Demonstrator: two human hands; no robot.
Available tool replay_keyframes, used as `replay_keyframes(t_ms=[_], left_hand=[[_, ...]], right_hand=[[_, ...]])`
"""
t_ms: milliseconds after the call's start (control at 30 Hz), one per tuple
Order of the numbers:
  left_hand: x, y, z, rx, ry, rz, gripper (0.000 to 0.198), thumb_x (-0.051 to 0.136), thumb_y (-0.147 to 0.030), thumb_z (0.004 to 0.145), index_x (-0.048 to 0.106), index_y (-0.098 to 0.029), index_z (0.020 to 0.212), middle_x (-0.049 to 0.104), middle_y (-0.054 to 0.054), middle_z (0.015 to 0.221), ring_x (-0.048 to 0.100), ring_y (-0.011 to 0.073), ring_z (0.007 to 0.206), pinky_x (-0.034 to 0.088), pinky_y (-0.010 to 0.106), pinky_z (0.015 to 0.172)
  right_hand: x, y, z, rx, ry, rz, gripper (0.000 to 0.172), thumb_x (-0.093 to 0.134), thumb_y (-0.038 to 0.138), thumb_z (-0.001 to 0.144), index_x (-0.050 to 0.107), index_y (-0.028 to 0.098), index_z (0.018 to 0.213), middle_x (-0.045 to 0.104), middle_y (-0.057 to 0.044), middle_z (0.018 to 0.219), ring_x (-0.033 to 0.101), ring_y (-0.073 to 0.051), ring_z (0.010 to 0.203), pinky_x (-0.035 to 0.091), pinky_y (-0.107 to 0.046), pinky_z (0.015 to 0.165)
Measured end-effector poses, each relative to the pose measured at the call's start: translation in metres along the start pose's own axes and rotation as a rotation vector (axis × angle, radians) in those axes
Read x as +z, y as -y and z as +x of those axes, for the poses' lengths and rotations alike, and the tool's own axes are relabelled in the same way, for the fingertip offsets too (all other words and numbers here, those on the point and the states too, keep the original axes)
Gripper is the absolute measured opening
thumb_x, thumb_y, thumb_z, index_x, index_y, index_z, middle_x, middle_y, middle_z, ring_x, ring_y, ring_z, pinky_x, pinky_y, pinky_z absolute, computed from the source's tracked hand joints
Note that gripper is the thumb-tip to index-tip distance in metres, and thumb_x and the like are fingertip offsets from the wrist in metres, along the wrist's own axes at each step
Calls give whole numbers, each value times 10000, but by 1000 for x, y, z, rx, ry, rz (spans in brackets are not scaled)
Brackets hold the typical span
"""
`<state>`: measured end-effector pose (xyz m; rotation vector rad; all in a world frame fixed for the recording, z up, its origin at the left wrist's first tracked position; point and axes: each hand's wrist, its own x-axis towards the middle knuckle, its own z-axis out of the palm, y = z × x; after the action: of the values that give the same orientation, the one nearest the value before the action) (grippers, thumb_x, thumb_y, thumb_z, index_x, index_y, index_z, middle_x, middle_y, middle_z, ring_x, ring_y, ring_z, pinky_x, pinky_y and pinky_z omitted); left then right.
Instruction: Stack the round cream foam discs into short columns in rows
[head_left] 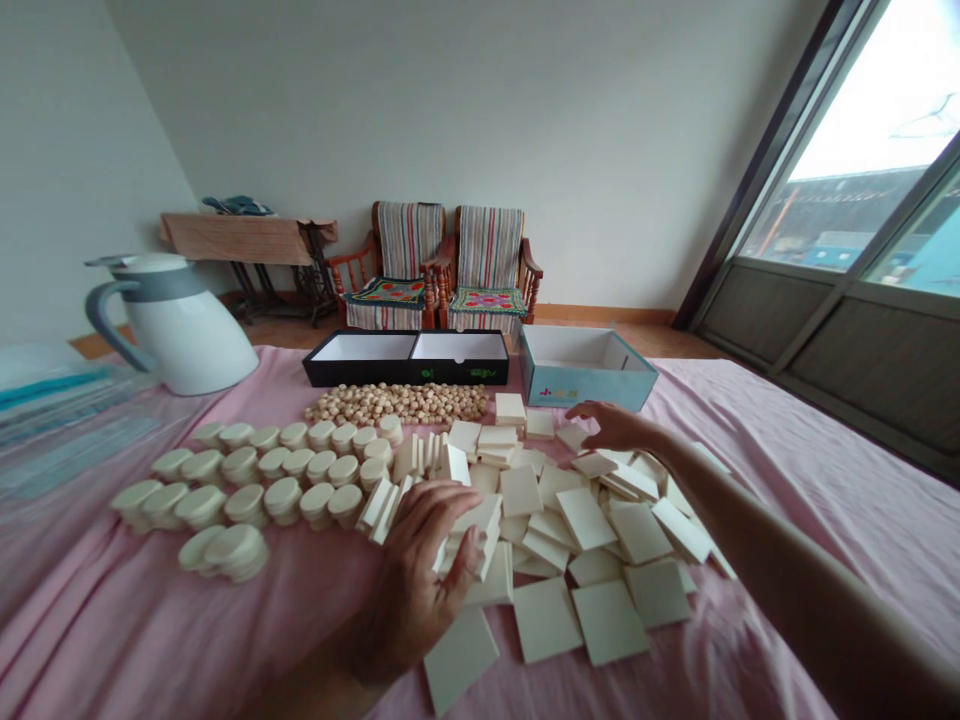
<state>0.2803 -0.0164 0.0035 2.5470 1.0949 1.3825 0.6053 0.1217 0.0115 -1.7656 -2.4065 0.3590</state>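
My left hand [424, 565] curls round a small stack of pale square tiles [480, 520], thumb on the near side and fingers over the top. Beside it, more square tiles stand on edge in a row [386, 505]. Above the far side of the loose heap of square tiles [585, 520] is my right hand [619, 428], its fingers stretched out and apart. One tile [572, 437] lies just under its fingertips; whether they touch it I cannot tell. Round discs [281, 500] in short stacks form rows on the left.
Small round wooden beads [397, 403] lie in a band behind the discs. A black two-part box [352, 375] and a light blue box [592, 385] stand behind. A white jug [191, 340] and clear plastic packaging [67, 430] are at left on the pink cloth [315, 610].
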Motion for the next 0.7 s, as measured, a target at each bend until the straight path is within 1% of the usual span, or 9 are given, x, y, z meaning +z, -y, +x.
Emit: replay_keyframes(t_ms=[33,100,167,233,333,433,567,633,700], left_hand=[[0,0,0,-1,2,-1,269,502,-106,831,547,-171,1088,618,86,1043,541,210,1043,452,374,922],[0,0,0,-1,6,-5,271,503,-105,831,545,-174,1089,617,85,1043,539,209,1044,450,374,924],[0,-1,0,2,7,-7,264,500,-104,831,549,-175,1081,618,85,1033,540,209,1039,454,373,918],[0,-1,1,6,4,-7,256,494,-106,833,555,-177,1071,622,85,1023,546,209,1029,463,368,904],[0,-2,1,6,-8,-10,247,491,-112,834,562,-178,1061,627,86,1009,553,210,1019,474,364,888],[0,-2,1,0,1,-19,248,499,-108,829,561,-174,1060,627,84,1005,552,207,1018,471,363,894],[-1,-2,2,5,0,-24,244,497,-98,826,559,-169,1051,630,84,992,554,205,1007,471,362,890],[-1,-2,2,2,0,-22,246,493,-97,828,559,-171,1053,631,85,989,558,205,1001,473,362,886],[-1,-3,3,1,0,-24,245,489,-97,830,559,-172,1053,632,84,988,563,203,994,477,356,879]], right_hand=[[0,-2,1,-52,50,48,567,653,135,603,598,193,1165,601,-76,1219,561,-233,1088,422,-329,929],[0,-4,2,-113,123,113,611,640,107,576,593,219,1175,585,-51,1245,544,-239,1116,407,-356,961],[1,-4,3,-130,145,116,604,633,117,576,600,223,1170,589,-53,1236,540,-254,1118,403,-377,966],[2,-1,4,-129,141,59,587,646,158,586,605,205,1170,597,-80,1214,542,-275,1106,407,-391,953],[-1,6,8,-100,88,-48,526,660,236,610,626,172,1132,625,-116,1138,557,-296,1057,422,-391,908],[-3,18,15,-57,-32,-74,442,629,324,682,635,154,1090,643,-123,1064,584,-274,974,435,-357,846],[4,31,29,-102,-154,-61,478,609,372,728,586,140,1145,626,-118,1047,583,-235,933,430,-320,828],[10,34,34,-125,-157,-73,488,616,348,729,564,133,1164,610,-126,1063,574,-232,948,425,-319,839],[15,34,37,-145,-121,-75,475,622,332,732,561,132,1159,602,-132,1082,565,-236,979,420,-324,855]])
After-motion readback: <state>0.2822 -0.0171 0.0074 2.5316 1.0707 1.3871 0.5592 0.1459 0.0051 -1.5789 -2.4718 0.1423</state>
